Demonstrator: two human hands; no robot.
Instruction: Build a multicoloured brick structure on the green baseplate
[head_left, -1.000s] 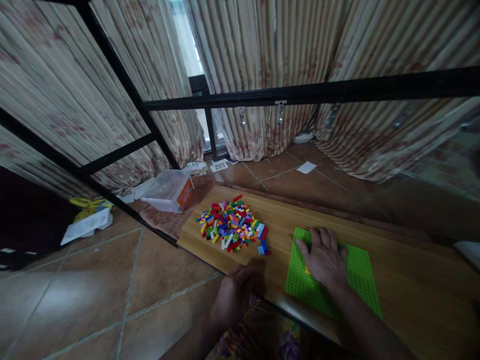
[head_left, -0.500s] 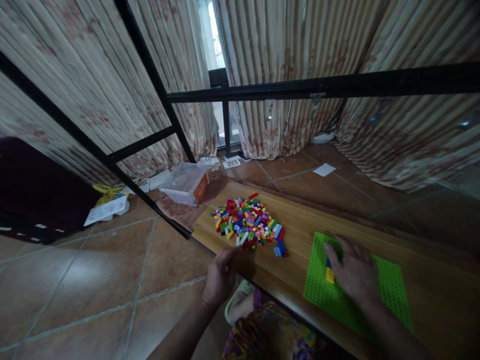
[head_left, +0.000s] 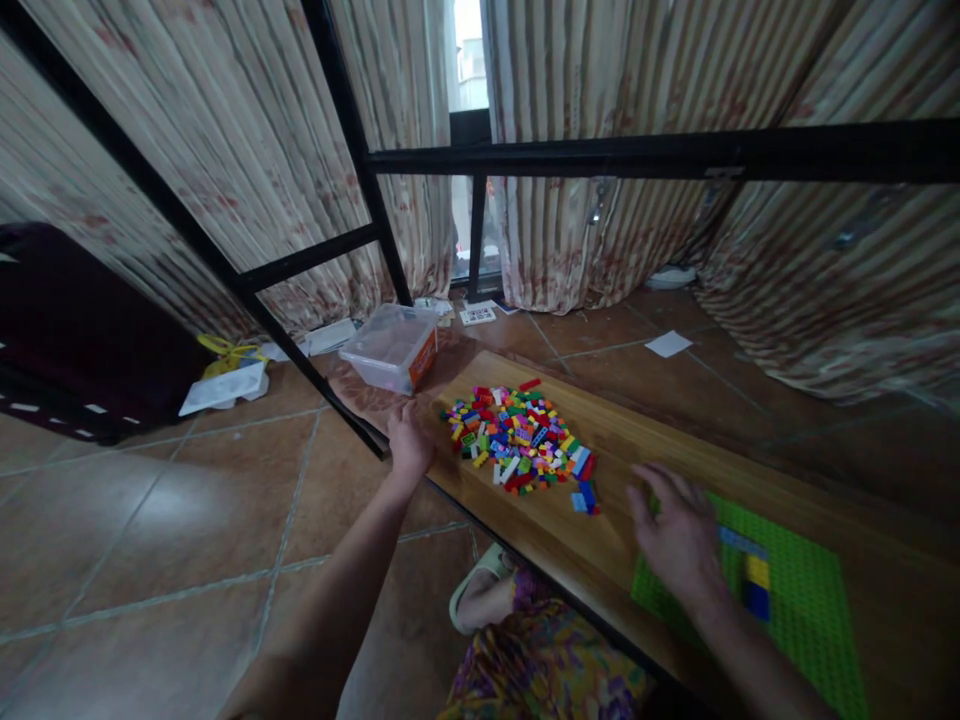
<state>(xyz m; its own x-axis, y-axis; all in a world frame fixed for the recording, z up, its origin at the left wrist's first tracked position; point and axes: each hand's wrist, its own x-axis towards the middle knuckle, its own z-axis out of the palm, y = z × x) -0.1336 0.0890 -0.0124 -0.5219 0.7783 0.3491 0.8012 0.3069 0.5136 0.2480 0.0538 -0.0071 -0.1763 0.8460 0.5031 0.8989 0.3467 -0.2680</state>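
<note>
— Where is the left hand [head_left: 409, 440]?

— Stretched far forward on a straight arm, at the left end of the wooden board [head_left: 660, 440], just beside the pile of coloured bricks [head_left: 521, 445]. The back of the hand faces up and the fingers curl down over the board's corner. Whether it pinches anything I cannot tell; nothing shows in it.

— And the right hand [head_left: 679, 540]?

— It hovers palm down over the near left edge of the green baseplate [head_left: 806, 600], fingers spread loosely and wide, holding nothing. The forearm runs in from the lower right.

— What sits on the baseplate?

— A small stack of blue and yellow bricks [head_left: 754, 580], just right of the right hand and apart from it.

— Where does the pile lie relative to the two hands?

— Between them, nearer the left one, on the board's bare wood. A few blue bricks stray from its right edge toward the baseplate.

— Anything beyond the board?

— A clear plastic box [head_left: 390, 347] on the tiled floor, just past the left hand, beside a slanting black metal bar [head_left: 300, 265].
</note>
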